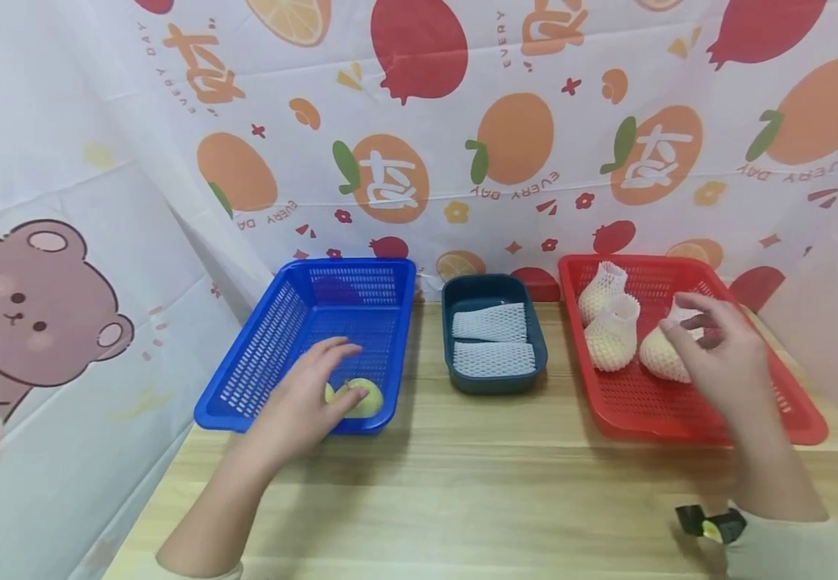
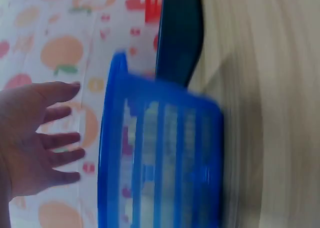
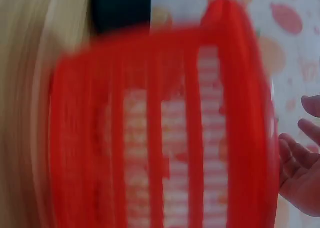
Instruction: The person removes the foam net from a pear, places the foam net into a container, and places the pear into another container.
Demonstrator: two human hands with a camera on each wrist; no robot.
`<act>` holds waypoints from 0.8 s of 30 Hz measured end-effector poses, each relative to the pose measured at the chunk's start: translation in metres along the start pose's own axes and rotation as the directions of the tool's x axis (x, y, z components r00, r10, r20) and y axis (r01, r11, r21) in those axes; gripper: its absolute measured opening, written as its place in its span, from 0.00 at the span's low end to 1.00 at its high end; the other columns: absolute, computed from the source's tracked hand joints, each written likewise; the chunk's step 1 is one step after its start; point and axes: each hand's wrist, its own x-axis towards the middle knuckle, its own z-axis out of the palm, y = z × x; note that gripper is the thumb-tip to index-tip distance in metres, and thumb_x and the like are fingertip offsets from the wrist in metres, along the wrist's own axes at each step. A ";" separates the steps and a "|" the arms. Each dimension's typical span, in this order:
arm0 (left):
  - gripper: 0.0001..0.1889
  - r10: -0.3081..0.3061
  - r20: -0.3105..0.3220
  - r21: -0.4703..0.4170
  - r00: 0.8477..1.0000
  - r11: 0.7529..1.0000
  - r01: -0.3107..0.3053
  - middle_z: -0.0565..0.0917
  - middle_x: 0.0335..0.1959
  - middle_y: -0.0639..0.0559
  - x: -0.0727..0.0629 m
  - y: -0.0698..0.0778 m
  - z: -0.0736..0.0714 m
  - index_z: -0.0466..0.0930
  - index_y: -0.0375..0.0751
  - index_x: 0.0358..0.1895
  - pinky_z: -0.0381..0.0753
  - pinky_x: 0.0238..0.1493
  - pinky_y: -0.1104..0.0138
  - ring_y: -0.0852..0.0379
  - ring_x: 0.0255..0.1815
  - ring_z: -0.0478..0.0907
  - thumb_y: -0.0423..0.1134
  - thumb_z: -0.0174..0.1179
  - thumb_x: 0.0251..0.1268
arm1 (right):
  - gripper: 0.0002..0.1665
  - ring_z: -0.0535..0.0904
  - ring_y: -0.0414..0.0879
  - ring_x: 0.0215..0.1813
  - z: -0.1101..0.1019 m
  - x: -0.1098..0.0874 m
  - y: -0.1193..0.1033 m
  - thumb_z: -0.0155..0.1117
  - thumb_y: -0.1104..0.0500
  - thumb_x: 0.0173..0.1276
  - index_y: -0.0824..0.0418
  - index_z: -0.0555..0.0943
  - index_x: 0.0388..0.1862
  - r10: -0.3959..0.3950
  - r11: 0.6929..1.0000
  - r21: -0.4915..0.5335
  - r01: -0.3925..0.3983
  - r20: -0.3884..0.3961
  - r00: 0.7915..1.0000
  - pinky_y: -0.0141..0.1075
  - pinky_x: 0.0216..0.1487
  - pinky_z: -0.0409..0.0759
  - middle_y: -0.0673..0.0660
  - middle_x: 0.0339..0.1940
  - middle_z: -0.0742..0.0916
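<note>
Over the near part of the blue basket [image 1: 209, 415], my left hand [image 1: 304, 403] hovers with its fingers apart. Under it lie round yellow-green fruits, one [image 1: 367, 398] beside the thumb and another mostly hidden. In the left wrist view that hand [image 2: 42, 138] holds nothing. My right hand [image 1: 734, 354] is above the red basket [image 1: 811, 427], close to a fruit in a white foam net [image 1: 661, 354] that it partly covers. The right wrist view shows this hand [image 3: 302, 173] with loosely bent fingers and nothing in them. Two more netted fruits [image 1: 611, 334] lie at the red basket's left side.
Between the baskets stands a dark green tub [image 1: 493, 387] with flat white foam nets [image 1: 493, 360] in it. A wooden table [image 1: 462, 491] carries all three containers. Behind them hangs a fruit-print cloth [image 1: 455, 153]; a bear-print cloth [image 1: 42, 306] hangs at the left.
</note>
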 end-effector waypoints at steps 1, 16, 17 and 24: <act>0.27 0.034 -0.022 0.005 0.999 0.999 -0.034 0.68 0.72 0.46 -0.001 0.008 0.004 0.72 0.48 0.66 0.66 0.68 0.40 0.41 0.74 0.62 0.49 0.64 0.66 | 0.29 0.74 0.35 0.46 -0.006 0.005 0.007 0.66 0.48 0.68 0.50 0.75 0.67 0.022 1.000 -0.021 -0.022 0.008 1.000 0.12 0.37 0.69 0.51 0.55 0.79; 0.22 0.525 0.109 0.013 0.844 0.848 -0.529 0.75 0.67 0.53 0.044 0.128 0.114 0.78 0.49 0.62 0.71 0.69 0.63 0.57 0.69 0.69 0.50 0.63 0.67 | 0.54 0.70 0.73 0.61 -0.024 0.061 0.086 0.55 0.32 0.69 0.68 0.54 0.77 0.248 0.953 -0.273 -0.128 0.471 0.846 0.61 0.51 0.80 0.77 0.66 0.70; 0.23 0.536 0.129 0.010 0.834 0.841 -0.541 0.75 0.67 0.53 0.050 0.136 0.120 0.77 0.49 0.63 0.71 0.69 0.64 0.57 0.69 0.69 0.50 0.63 0.67 | 0.54 0.71 0.73 0.62 -0.023 0.064 0.087 0.55 0.32 0.69 0.69 0.54 0.77 0.247 0.953 -0.277 -0.121 0.483 0.840 0.62 0.52 0.80 0.76 0.66 0.71; 0.28 0.643 0.175 0.084 0.745 0.744 -0.662 0.73 0.68 0.53 0.076 0.184 0.161 0.74 0.51 0.66 0.68 0.69 0.69 0.58 0.69 0.67 0.54 0.63 0.65 | 0.58 0.70 0.73 0.62 -0.021 0.073 0.096 0.55 0.29 0.66 0.69 0.54 0.77 0.330 0.930 -0.317 -0.184 0.505 0.798 0.62 0.52 0.80 0.75 0.66 0.71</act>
